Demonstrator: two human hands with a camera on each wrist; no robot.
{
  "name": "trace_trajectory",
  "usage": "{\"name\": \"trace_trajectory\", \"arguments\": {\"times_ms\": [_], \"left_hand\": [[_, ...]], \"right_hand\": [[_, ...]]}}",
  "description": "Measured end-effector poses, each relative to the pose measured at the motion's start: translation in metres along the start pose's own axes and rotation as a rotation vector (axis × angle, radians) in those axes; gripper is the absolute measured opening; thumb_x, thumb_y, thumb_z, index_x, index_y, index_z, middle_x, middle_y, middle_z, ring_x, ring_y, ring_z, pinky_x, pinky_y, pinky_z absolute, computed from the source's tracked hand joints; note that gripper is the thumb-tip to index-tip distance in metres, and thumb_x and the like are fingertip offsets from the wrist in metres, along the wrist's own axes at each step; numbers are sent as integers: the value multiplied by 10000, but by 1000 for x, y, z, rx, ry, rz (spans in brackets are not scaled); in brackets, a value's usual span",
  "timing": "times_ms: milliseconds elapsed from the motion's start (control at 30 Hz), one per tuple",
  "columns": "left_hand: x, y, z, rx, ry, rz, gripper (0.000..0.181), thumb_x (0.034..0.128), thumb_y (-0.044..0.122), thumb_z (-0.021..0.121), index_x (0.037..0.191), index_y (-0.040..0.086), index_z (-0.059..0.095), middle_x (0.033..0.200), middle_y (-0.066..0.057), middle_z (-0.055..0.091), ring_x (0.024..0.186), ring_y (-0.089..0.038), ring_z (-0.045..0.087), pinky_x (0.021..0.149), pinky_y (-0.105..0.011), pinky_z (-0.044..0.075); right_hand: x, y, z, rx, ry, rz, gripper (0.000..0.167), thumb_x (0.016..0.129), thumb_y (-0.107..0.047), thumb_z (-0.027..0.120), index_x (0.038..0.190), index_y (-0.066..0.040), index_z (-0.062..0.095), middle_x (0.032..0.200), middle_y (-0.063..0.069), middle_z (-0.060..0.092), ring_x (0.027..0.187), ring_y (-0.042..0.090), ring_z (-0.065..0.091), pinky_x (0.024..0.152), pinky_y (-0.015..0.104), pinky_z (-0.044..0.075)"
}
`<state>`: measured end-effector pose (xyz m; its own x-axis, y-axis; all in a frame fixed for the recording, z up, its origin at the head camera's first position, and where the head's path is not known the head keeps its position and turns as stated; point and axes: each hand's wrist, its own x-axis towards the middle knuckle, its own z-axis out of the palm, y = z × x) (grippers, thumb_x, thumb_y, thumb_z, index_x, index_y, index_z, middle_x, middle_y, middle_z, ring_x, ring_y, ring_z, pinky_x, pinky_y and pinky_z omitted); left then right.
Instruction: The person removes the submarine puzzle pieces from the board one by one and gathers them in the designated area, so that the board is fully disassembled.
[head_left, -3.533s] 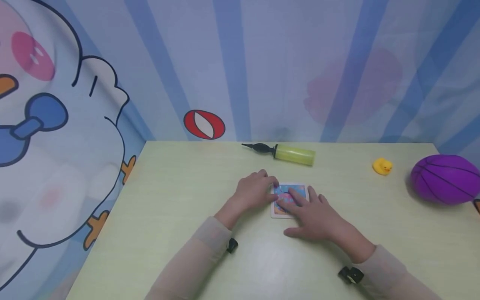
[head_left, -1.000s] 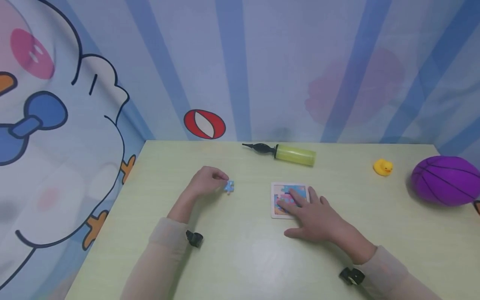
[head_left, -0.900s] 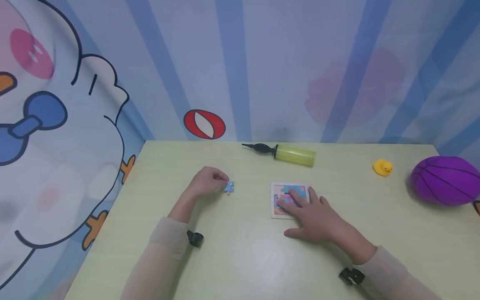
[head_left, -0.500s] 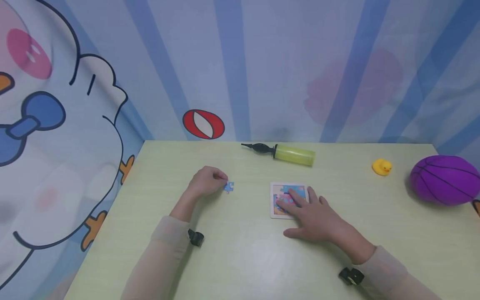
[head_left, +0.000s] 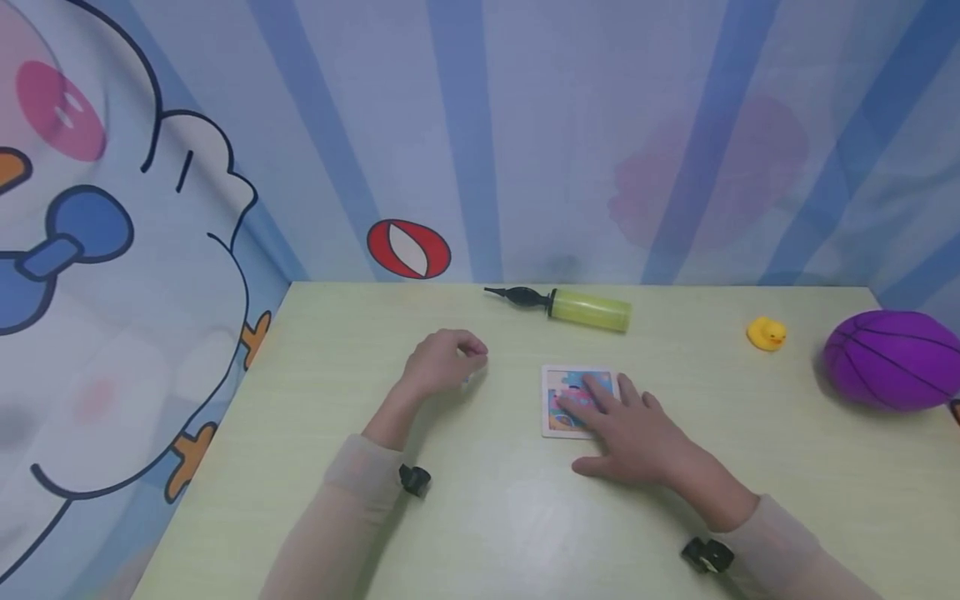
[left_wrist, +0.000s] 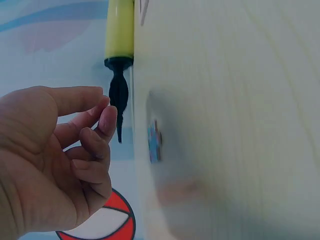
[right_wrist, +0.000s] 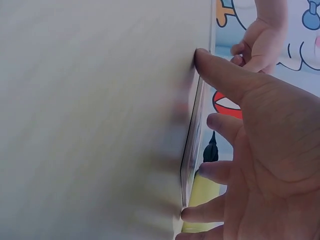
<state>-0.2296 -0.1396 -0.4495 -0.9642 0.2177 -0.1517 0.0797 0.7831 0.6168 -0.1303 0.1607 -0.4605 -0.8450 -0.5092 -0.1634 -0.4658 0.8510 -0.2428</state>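
In the head view, my left hand (head_left: 444, 362) is above the table, left of a framed jigsaw puzzle (head_left: 558, 422). The left wrist view shows its fingers loosely curled with nothing between them. A small blue puzzle piece (left_wrist: 155, 142) lies on the table below, apart from the fingertips; the hand mostly covers it in the head view. My right hand (head_left: 633, 433) rests its spread fingers on the right part of the puzzle and hides some of the picture. At the puzzle's upper left corner, a pale patch of backing shows beside the blue and pink pieces.
A yellow-green hand pump (head_left: 588, 309) with a black nozzle lies near the table's back edge. A yellow rubber duck (head_left: 767, 334) and a purple ball (head_left: 892, 361) sit at the right. A printed cloth backdrop (head_left: 555, 142) stands behind the table.
Earlier the upper left piece left the puzzle with my left hand, which pinched it at the left. Now the hand has let go and shifted right. The right hand has hardly moved.
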Motion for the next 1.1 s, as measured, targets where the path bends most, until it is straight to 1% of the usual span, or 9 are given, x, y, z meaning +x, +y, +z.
{"name": "trace_trajectory", "arguments": {"times_ms": [167,333,567,700,767,833,933,1000,1100], "left_hand": [[2,19,12,10,-27,57,164,994,292,703,1099,188,774,967,78,690,896,-169,608,831,-403,483],[3,38,25,13,-67,88,197,993,308,704,1138,194,769,957,92,677,842,-165,608,767,-371,481],[5,58,46,56,-107,117,241,985,310,715,1196,206,768,952,101,668,847,-130,590,757,-331,472],[6,65,58,84,-123,136,260,983,306,713,1214,200,769,996,91,695,894,-119,608,785,-322,484],[8,67,63,101,-127,143,269,978,305,713,1219,199,767,1033,85,713,930,-116,627,802,-324,497],[9,68,68,112,-130,147,265,963,302,724,1202,197,770,1040,83,718,931,-113,635,799,-327,502],[12,70,74,131,-131,136,255,938,323,748,1159,196,772,991,97,705,889,-104,628,764,-324,494],[13,73,78,148,-126,121,253,923,349,768,1125,197,771,942,112,682,844,-99,609,732,-323,480],[14,78,81,185,-115,95,277,909,392,789,1109,201,762,910,124,658,824,-96,594,715,-323,464]], "right_hand": [[-2,6,1,-22,1,34,905,873,-639,726,1627,-300,357,1669,221,258,1436,642,229,1032,777,303],[-5,9,-2,-17,-19,69,905,877,-646,719,1628,-296,356,1664,230,262,1435,645,225,1037,785,285],[-8,10,-3,-15,-17,57,881,897,-646,697,1623,-267,372,1655,235,282,1421,654,246,1017,783,307],[-9,10,-3,-13,-7,45,867,903,-635,697,1621,-269,377,1652,235,290,1415,659,251,1005,784,316],[-10,10,-3,-9,-3,41,859,907,-630,696,1620,-270,380,1651,237,291,1414,660,251,1002,788,317],[-10,10,-3,-3,1,36,853,911,-623,696,1620,-270,379,1650,239,290,1414,663,248,999,793,315],[-11,10,-4,-5,3,32,850,916,-619,692,1622,-267,375,1650,238,291,1417,661,246,997,789,318],[-11,11,-4,-4,1,33,849,917,-618,691,1621,-263,376,1651,236,290,1420,658,242,998,787,318],[-11,11,-4,-6,0,34,849,915,-618,692,1619,-259,383,1652,234,291,1423,654,242,999,785,317]]}}
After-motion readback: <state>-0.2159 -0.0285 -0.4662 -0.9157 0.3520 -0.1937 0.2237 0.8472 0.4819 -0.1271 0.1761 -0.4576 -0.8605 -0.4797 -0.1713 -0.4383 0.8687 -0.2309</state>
